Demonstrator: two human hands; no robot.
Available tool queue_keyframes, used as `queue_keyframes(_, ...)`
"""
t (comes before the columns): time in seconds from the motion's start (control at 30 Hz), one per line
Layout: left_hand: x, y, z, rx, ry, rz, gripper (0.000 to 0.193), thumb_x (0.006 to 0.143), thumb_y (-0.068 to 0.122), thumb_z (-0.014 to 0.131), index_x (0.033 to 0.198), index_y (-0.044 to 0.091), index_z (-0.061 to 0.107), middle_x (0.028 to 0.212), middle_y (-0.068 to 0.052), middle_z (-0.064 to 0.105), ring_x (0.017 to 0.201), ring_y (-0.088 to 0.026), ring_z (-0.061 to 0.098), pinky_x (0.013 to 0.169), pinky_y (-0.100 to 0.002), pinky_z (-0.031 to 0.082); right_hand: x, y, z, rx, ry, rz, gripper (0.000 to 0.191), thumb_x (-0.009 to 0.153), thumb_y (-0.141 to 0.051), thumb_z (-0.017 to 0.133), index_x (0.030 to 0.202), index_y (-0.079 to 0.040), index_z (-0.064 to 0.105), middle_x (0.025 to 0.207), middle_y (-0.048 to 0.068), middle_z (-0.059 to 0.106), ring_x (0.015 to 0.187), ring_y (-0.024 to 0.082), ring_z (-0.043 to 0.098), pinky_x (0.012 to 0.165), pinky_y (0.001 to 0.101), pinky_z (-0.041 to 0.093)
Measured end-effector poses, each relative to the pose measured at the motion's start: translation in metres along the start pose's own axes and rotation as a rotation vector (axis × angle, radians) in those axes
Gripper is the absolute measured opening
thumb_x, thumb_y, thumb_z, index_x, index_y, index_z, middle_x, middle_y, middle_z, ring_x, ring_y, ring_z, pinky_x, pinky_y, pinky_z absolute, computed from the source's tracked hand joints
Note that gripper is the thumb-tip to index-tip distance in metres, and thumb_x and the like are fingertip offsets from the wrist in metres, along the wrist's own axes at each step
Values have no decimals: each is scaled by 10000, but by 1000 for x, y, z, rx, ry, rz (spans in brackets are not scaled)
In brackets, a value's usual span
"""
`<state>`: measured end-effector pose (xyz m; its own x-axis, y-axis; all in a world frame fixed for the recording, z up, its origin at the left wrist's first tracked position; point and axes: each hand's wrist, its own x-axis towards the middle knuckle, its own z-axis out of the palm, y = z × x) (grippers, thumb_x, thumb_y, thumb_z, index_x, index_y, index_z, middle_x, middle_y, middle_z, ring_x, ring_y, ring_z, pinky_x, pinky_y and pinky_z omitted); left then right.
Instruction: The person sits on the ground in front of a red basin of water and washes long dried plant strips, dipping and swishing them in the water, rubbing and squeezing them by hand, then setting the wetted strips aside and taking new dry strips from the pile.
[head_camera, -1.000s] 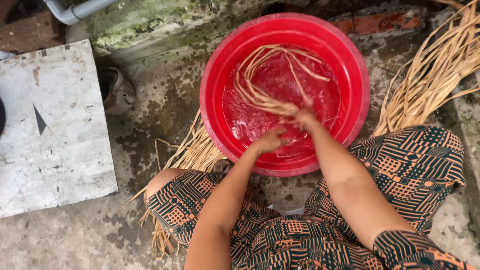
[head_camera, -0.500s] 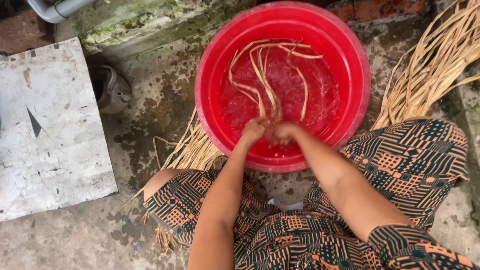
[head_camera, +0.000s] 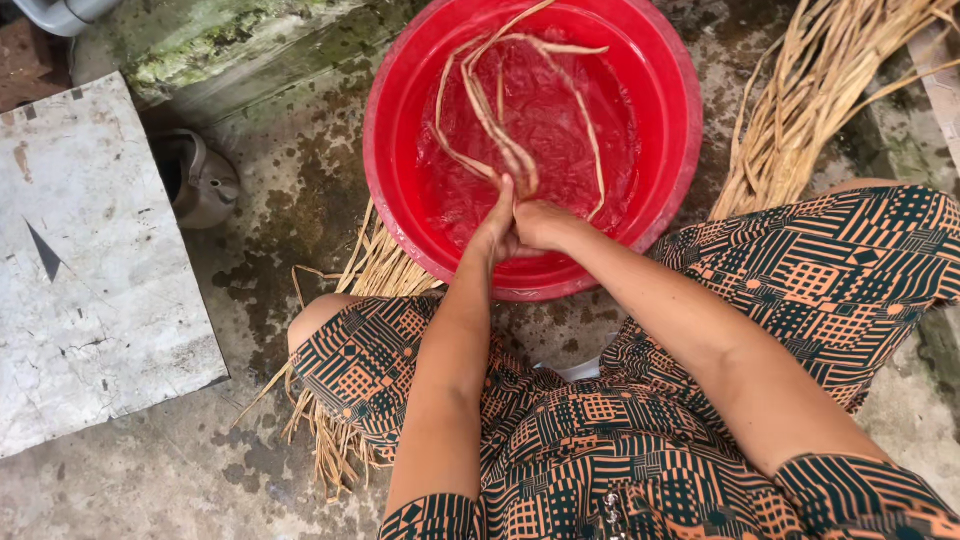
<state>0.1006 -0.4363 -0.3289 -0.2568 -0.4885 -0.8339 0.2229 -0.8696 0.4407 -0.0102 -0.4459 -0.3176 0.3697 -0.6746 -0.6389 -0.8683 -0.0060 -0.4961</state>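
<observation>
Over the red basin, both our hands now meet on the wet strands.

Our left hand (head_camera: 497, 228) and right hand (head_camera: 541, 225) have come together at the near side of the red plastic basin (head_camera: 672, 150), where half a second ago they were lower at the rim; the grip of each is closed on the same bundle of pale reed strands (head_camera: 490, 110), which loops out across the water. It seems the strands are being gathered and rinsed. More dry reed bundles (head_camera: 810, 100) lie on the wet concrete floor (head_camera: 290, 190) at right, and a dark kettle (head_camera: 198, 180) stands beside a white slab (head_camera: 90, 260).
</observation>
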Motion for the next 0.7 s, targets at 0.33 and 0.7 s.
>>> queue_keyframes(0.33,-20,51,-7,-958,-12,376,70,976,-60,444,960,-26,503,765,-119,573,580,-179,530,537,-305,521,-179,-19,-107,-242,-48,37,280,1056,-270,506,1297,-193,627,855,147,698,705,257,610,654,433,554)
queue_keyframes(0.7,-66,62,23,-910,129,443,192,1064,79,362,970,6,513,821,-107,595,702,-217,579,764,-461,565,-267,266,-230,189,367,-95,452,1137,-347,553,831,-15,585,554,81,434,489,132,370,429,300,296)
